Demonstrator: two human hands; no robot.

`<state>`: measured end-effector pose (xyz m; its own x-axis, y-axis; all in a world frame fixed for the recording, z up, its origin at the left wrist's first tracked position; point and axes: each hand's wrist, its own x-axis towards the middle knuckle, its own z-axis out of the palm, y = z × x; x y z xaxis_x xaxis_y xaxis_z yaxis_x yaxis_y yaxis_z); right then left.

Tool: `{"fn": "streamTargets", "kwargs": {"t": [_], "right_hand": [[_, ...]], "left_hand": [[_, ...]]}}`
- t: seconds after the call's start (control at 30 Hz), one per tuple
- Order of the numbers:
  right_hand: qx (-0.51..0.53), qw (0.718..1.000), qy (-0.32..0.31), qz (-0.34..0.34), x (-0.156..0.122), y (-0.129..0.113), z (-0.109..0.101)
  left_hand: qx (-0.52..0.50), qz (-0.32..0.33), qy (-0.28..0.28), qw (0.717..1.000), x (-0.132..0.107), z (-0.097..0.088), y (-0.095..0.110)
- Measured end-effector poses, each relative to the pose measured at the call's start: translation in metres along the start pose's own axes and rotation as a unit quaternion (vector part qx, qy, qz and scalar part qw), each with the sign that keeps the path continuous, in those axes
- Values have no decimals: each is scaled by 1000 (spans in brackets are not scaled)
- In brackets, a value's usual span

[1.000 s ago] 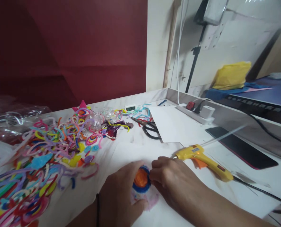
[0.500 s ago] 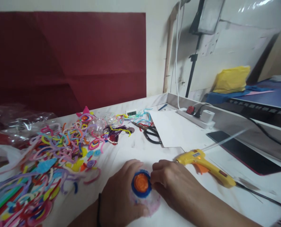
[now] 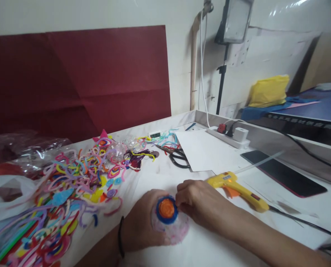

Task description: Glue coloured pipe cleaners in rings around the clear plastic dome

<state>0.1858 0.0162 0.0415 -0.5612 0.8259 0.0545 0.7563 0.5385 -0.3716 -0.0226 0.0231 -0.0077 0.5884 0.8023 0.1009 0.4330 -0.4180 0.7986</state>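
Observation:
A round, pale pinkish, see-through piece point(image 3: 176, 231) sits on white paper at the front of the table. On its top is an orange coil point(image 3: 166, 208) ringed by a fuzzy blue pipe cleaner point(image 3: 165, 221). My left hand point(image 3: 144, 218), with a black band at the wrist, curls around the left side of the round piece and grips it. My right hand point(image 3: 195, 198) is closed, its fingertips pinched at the right edge of the blue ring. What lies between those fingertips is hidden. Just beyond my right hand lies a yellow glue gun point(image 3: 238, 189).
A heap of colourful pipe cleaners point(image 3: 79, 181) covers the left side, beside clear plastic wrap point(image 3: 37, 148). Black-handled scissors point(image 3: 179, 157) lie partly under a white sheet point(image 3: 207, 150). At right are a dark phone point(image 3: 285, 172), a power strip point(image 3: 229, 137) and cables.
The head view has shifted slightly. My left hand still holds the round piece, and my right fingers stay at the blue ring's right edge. A small orange glow now shows on the glue gun.

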Motion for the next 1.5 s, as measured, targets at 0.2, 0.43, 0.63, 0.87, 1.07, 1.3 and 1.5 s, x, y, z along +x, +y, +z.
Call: {"fn": "streamTargets", "kwargs": {"t": [0.2,0.43,0.63,0.87,1.07,1.3,1.5], "right_hand": [[4,999,-19,-48,3,5,-11],[-7,999,-22,-48,5,3,-10],[13,998,-26,-56,5,8,-12],[31,997,-24,-64,3,13,-11],[27,998,-12,-50,0,9,-2],[16,999,-26,-32,0,10,-2],[-4,998,-59,-23,5,6,-5]], "left_hand": [[50,-1,35,998,-2,12,12],[78,8,32,996,-1,11,10],[76,11,30,997,-2,9,11],[84,24,18,996,-3,7,10],[85,27,24,996,-2,8,11],[87,23,16,996,-4,9,14],[94,31,17,995,-3,11,9]]}}
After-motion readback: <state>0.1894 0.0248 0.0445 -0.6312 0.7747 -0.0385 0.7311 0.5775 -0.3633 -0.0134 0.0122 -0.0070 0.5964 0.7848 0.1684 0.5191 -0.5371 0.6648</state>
